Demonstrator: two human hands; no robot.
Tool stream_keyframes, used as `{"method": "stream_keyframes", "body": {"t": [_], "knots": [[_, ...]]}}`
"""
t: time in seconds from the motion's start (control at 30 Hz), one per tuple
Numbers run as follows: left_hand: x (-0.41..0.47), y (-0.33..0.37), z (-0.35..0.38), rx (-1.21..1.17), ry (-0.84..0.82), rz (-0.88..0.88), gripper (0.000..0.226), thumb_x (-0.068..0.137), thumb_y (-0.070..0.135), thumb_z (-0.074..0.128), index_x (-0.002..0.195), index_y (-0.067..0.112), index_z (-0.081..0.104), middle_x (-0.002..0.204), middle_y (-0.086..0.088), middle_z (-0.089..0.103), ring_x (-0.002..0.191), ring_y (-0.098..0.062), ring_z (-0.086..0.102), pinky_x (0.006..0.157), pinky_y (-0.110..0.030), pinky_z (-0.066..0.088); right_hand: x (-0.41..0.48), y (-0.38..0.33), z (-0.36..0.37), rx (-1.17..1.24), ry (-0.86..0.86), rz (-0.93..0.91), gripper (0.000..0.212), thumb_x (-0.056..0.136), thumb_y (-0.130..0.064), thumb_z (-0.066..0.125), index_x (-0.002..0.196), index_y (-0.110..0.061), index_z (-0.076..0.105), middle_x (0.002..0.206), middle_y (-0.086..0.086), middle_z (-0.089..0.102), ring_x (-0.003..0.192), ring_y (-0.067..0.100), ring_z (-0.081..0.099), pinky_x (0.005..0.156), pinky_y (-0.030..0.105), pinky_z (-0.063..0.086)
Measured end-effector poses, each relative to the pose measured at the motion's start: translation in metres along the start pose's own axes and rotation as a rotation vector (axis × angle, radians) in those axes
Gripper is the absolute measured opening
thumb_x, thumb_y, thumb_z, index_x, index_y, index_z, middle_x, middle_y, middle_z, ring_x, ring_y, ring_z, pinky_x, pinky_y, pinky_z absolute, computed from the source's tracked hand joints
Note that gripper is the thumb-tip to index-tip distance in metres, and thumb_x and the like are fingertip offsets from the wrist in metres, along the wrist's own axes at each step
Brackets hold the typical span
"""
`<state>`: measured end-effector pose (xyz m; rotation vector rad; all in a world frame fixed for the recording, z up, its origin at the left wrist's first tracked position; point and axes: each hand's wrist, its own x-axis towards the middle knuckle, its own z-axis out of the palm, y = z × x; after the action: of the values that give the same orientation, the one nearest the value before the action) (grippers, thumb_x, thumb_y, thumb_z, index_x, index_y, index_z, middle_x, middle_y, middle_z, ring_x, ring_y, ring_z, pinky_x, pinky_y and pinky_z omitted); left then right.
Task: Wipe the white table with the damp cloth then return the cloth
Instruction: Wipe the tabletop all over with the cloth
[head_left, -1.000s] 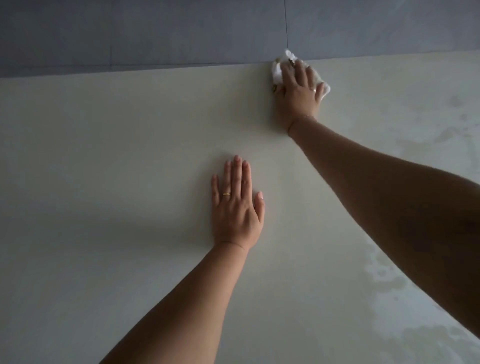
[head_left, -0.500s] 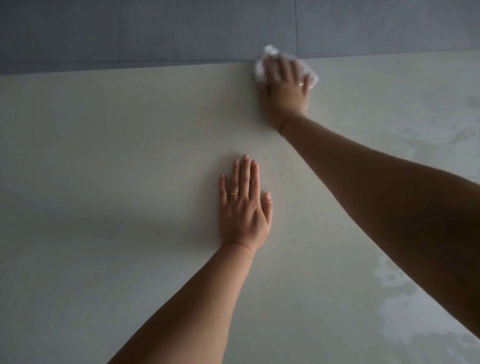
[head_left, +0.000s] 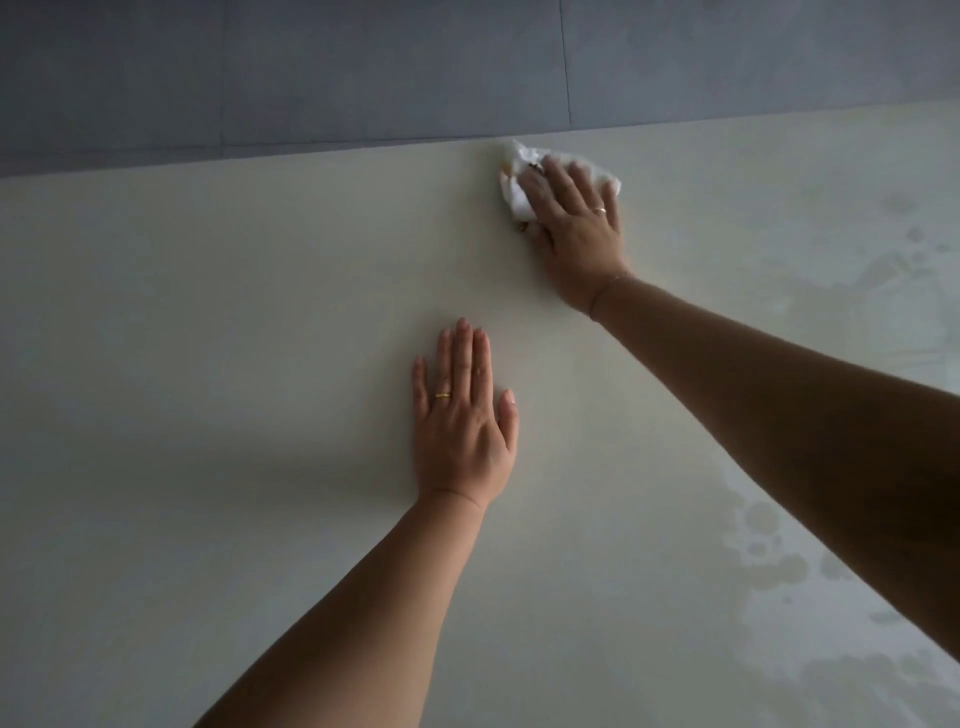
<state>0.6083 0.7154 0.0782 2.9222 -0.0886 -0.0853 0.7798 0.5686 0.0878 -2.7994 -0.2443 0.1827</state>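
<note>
Right now, on my feed, the right hand (head_left: 576, 223) lies palm down with its fingers nearly straight and spread, pressing the crumpled white cloth (head_left: 514, 192) onto the white table (head_left: 208, 364) just short of its far edge. I see the left hand (head_left: 462, 421) nearer, flat on the tabletop with fingers together, holding nothing. Damp blotches (head_left: 769, 561) mark the surface to the right. A grey tiled surface (head_left: 311, 67) lies beyond the edge.

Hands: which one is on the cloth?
The right hand, far out, presses the cloth; the left hand lies flat on the bare table.
</note>
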Motion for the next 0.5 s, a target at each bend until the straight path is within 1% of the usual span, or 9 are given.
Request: {"method": "stream_keyframes", "body": {"t": [0.03, 0.1, 0.2, 0.27, 0.3, 0.33, 0.43, 0.47, 0.5], "knots": [[0.0, 0.0, 0.0, 0.001, -0.001, -0.002, 0.062, 0.092, 0.034, 0.033, 0.147, 0.005, 0.028, 0.154, -0.013, 0.026, 0.143, -0.027, 0.024, 0.115, -0.047, 0.014, 0.001, 0.012, -0.006, -0.015, -0.011, -0.061, 0.051, 0.099, -0.03, 0.037, 0.148, -0.027, 0.025, 0.158, 0.0, 0.017, 0.146, 0.024, 0.01, 0.116, 0.043, 0.003], [0.0, 0.0, 0.0, 0.007, 0.003, 0.001, 0.062, 0.092, 0.035, 0.033, 0.146, 0.005, 0.028, 0.154, -0.013, 0.026, 0.143, -0.027, 0.024, 0.116, -0.047, 0.014, 0.008, 0.046, -0.017, -0.069, 0.039, -0.005, 0.05, 0.098, -0.028, 0.038, 0.147, -0.025, 0.028, 0.157, 0.002, 0.02, 0.144, 0.022, 0.015, 0.117, 0.039, 0.009], [0.0, 0.0, 0.001, 0.014, 0.002, -0.001, 0.062, 0.092, 0.035, 0.033, 0.147, 0.005, 0.028, 0.154, -0.013, 0.026, 0.143, -0.027, 0.023, 0.116, -0.047, 0.015, 0.014, 0.082, -0.031, 0.015, 0.145, 0.37, 0.051, 0.096, -0.026, 0.037, 0.147, -0.026, 0.028, 0.157, 0.003, 0.019, 0.144, 0.023, 0.013, 0.117, 0.043, 0.006], [0.0, 0.001, 0.001, 0.014, 0.005, -0.007, 0.062, 0.092, 0.034, 0.033, 0.146, 0.005, 0.029, 0.154, -0.013, 0.026, 0.143, -0.026, 0.023, 0.116, -0.047, 0.015, 0.018, 0.073, -0.029, 0.05, 0.177, 0.536, 0.052, 0.096, -0.028, 0.035, 0.147, -0.028, 0.026, 0.158, 0.001, 0.015, 0.145, 0.025, 0.009, 0.116, 0.047, 0.001], [0.0, 0.001, 0.0, 0.014, 0.007, -0.007, 0.062, 0.092, 0.034, 0.033, 0.146, 0.005, 0.029, 0.154, -0.013, 0.026, 0.143, -0.026, 0.023, 0.116, -0.047, 0.015, 0.02, 0.06, -0.026, 0.052, 0.17, 0.535, 0.052, 0.096, -0.03, 0.034, 0.147, -0.029, 0.025, 0.158, 0.001, 0.015, 0.145, 0.026, 0.008, 0.116, 0.049, 0.0], [0.0, 0.001, 0.0, 0.015, 0.009, -0.005, 0.062, 0.092, 0.034, 0.033, 0.146, 0.005, 0.029, 0.154, -0.013, 0.026, 0.143, -0.026, 0.023, 0.116, -0.047, 0.015, 0.021, 0.047, -0.023, 0.046, 0.15, 0.457, 0.051, 0.097, -0.031, 0.034, 0.147, -0.029, 0.025, 0.158, 0.0, 0.015, 0.145, 0.026, 0.009, 0.116, 0.049, 0.0], [0.0, 0.0, 0.0, 0.021, 0.008, 0.0, 0.062, 0.092, 0.034, 0.033, 0.146, 0.005, 0.029, 0.154, -0.013, 0.027, 0.143, -0.027, 0.024, 0.115, -0.047, 0.016, 0.016, 0.026, -0.013, 0.003, 0.028, 0.048, 0.051, 0.098, -0.03, 0.037, 0.147, -0.029, 0.026, 0.157, -0.001, 0.018, 0.145, 0.024, 0.011, 0.117, 0.045, 0.004], [0.0, 0.0, 0.0, 0.023, 0.009, 0.0, 0.062, 0.092, 0.034, 0.033, 0.146, 0.005, 0.029, 0.154, -0.013, 0.027, 0.143, -0.027, 0.025, 0.115, -0.047, 0.017, 0.015, 0.033, -0.015, -0.016, 0.01, -0.021, 0.051, 0.098, -0.03, 0.039, 0.147, -0.029, 0.027, 0.157, -0.001, 0.02, 0.145, 0.024, 0.013, 0.117, 0.044, 0.006], [0.0, 0.001, 0.0, 0.025, 0.009, 0.0, 0.062, 0.092, 0.034, 0.033, 0.146, 0.005, 0.03, 0.154, -0.013, 0.027, 0.143, -0.027, 0.025, 0.115, -0.047, 0.017, 0.016, 0.047, -0.02, -0.026, 0.02, -0.017, 0.051, 0.098, -0.03, 0.039, 0.147, -0.029, 0.028, 0.157, 0.0, 0.021, 0.145, 0.023, 0.014, 0.117, 0.043, 0.007]]}}
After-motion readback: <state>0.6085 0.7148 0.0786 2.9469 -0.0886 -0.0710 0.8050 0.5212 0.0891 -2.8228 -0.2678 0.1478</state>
